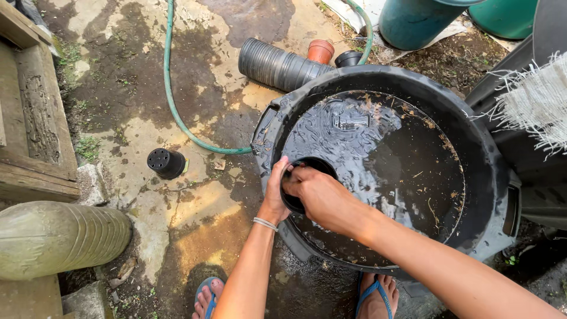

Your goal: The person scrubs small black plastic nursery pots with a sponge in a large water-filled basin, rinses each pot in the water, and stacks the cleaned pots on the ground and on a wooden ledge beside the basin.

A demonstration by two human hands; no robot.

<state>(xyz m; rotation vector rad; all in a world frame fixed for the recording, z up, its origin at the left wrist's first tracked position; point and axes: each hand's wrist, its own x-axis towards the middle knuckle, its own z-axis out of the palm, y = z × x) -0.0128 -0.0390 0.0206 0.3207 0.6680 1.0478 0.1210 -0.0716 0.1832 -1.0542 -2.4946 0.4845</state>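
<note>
Head view, one entry per item.

Small black plastic plant pot (308,168): held at the near-left edge of the tub, partly dipped in the water, mouth turned up and toward the camera. Judged light, thin-walled and somewhat flexible; wet, so likely slippery. The rim looks like the surest place to take hold, with a second hand on the wall.

Left hand (276,192): fingers closed on the pot's left rim and outer wall; a thin pale band sits on the wrist.

Right hand (319,195): laid over the pot's near side, fingers curled on its rim and reaching into the mouth; the fingertips are hidden, so how firm the grip is I cannot tell.

Large round black plastic tub (496,177): standing on the ground, filled with dark water carrying bits of leaf and debris.

Second small black plastic pot (166,163): lying on its side on the wet concrete ground (195,218), well apart to the left, its holed base facing the camera.

Stack of black plastic pots (277,65): lying on its side beyond the tub, with a terracotta-coloured pot (321,51) just beside it.

Green garden hose (171,88): curving across the concrete to the tub's left side.

Blue flip-flops (372,292): on the person's feet, at the bottom edge.
</note>
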